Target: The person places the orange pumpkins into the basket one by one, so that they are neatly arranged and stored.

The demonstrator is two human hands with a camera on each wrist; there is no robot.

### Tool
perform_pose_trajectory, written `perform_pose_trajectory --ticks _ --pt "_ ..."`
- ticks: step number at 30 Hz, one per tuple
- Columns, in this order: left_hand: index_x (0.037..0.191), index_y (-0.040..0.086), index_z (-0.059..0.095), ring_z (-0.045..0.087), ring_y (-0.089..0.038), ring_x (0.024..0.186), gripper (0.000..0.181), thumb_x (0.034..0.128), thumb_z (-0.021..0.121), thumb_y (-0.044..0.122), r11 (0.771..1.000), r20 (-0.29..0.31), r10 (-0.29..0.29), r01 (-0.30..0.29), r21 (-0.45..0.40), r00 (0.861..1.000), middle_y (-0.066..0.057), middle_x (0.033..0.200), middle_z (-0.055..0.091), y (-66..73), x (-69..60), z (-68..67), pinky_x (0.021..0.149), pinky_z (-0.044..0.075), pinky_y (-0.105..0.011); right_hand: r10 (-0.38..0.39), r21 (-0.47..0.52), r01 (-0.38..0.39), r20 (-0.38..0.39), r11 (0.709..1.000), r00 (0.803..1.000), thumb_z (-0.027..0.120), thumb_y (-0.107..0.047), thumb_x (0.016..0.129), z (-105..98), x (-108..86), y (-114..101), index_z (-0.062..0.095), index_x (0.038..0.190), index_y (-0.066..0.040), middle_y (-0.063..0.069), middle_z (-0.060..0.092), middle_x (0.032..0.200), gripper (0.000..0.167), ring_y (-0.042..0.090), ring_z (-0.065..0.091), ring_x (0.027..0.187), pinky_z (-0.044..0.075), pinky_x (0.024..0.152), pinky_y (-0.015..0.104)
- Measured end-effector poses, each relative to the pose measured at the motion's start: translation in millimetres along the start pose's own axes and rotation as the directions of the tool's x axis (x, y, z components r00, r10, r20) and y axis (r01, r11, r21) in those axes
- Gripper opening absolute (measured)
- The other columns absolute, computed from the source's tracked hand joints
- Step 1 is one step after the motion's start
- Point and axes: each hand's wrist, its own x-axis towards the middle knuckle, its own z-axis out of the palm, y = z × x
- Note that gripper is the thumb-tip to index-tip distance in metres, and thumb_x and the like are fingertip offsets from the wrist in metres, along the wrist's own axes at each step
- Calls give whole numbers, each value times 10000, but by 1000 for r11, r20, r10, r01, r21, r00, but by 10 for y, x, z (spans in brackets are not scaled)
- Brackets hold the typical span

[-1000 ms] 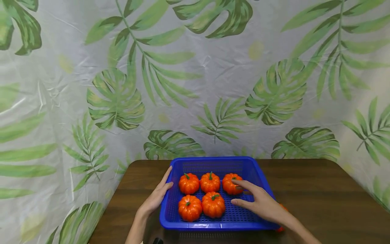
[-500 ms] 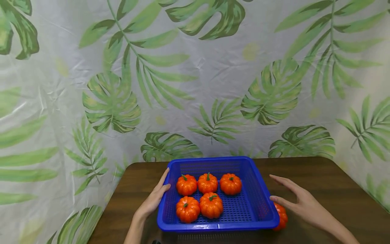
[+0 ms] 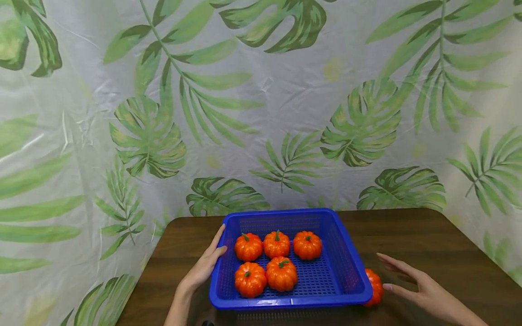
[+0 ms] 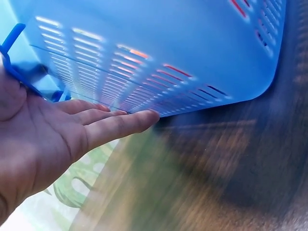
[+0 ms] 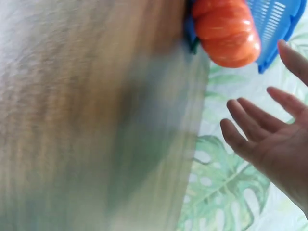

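Observation:
A blue plastic basket (image 3: 285,302) with slotted walls holds several small orange pumpkins (image 3: 282,274) with green stems. My left hand (image 3: 201,268) rests against the basket's left side, its fingertips and thumb at the rim. The left wrist view shows the fingers of my left hand (image 4: 62,132) straight along the slotted wall (image 4: 120,62). Outside the basket's right wall sits another pumpkin (image 3: 374,288), partly hidden by the rim. My right hand (image 3: 424,290) is just right of that pumpkin, apart from it, with fingers spread and holding nothing. In the right wrist view the pumpkin (image 5: 226,33) lies beyond the right hand (image 5: 276,139).
A dark brown wooden table (image 3: 412,235) carries the basket. Behind it hangs a pale cloth (image 3: 285,90) printed with green leaves. A small black object (image 3: 208,323) shows at the bottom edge of the head view.
My right hand has moved from over the pumpkins in the basket, out across the right rim, and down beside the outer pumpkin. My left hand has stayed at the basket's left side.

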Motion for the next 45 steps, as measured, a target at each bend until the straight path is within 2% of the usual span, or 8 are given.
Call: perform_pose_trajectory --ticks 4,10,15,25,33,36,40,45 --pt "1674 295 -68 494 -485 1375 667 1141 333 282 1000 12 -3 3 -5 1000 -188 1744 12 -5 -10 -24 958 570 -368 3 59 -7 68 998 998 648 -97 1012 57 -11 57 356 1619 -139 -398 385 1483 674 -190 442 1270 524 844 187" --pt "1675 300 -52 416 -474 1446 666 1137 340 282 1000 5 -13 13 7 1000 -169 1748 20 -6 -27 -72 1019 532 -372 -75 53 70 100 996 992 680 -78 986 153 23 96 376 1608 -129 -345 432 1499 694 -144 490 1272 519 869 190" --pt "1675 294 -56 355 -470 1486 670 1135 341 285 1000 10 -17 17 11 1000 -164 1749 19 -17 -36 -96 1053 493 -352 -83 128 65 141 990 986 686 -69 981 190 28 137 357 1605 -65 -357 401 1509 705 -116 523 1253 516 897 178" --pt "1673 303 -68 385 -475 1464 674 1136 339 291 1000 17 -17 17 -1 1000 -161 1750 -1 -43 -54 -112 1006 512 -298 -120 208 84 163 974 979 651 -28 993 244 39 169 331 1592 17 -378 412 1479 681 -103 548 1238 513 914 159" --pt "1669 321 -81 477 -464 1392 667 1141 325 298 1000 30 -27 27 0 999 -171 1748 -5 -54 -73 -114 959 550 -312 -76 246 32 174 969 982 633 -23 1004 228 7 211 311 1589 34 -426 385 1434 670 -107 561 1192 526 884 166" --pt "1668 319 -87 468 -464 1400 670 1141 326 297 1000 32 -26 26 -4 999 -173 1748 -2 -55 -77 -113 966 545 -311 -48 186 25 122 982 991 668 -48 990 204 -25 204 357 1566 41 -412 418 1408 661 -141 536 1184 543 850 177" --pt "1668 320 -87 450 -476 1415 672 1140 328 299 1000 32 -20 20 -8 999 -162 1750 -8 -59 -73 -111 978 543 -321 45 5 -45 17 999 999 739 -160 960 155 -62 160 461 1526 -21 -360 493 1353 646 -169 522 1133 547 787 195" --pt "1668 314 -91 465 -483 1405 668 1141 320 298 1000 34 -17 17 -3 999 -171 1748 -3 -78 -67 -116 991 548 -354 109 -173 -122 -81 977 991 810 -286 902 101 -108 111 539 1492 -136 -202 600 1331 667 -154 535 1079 532 743 217"
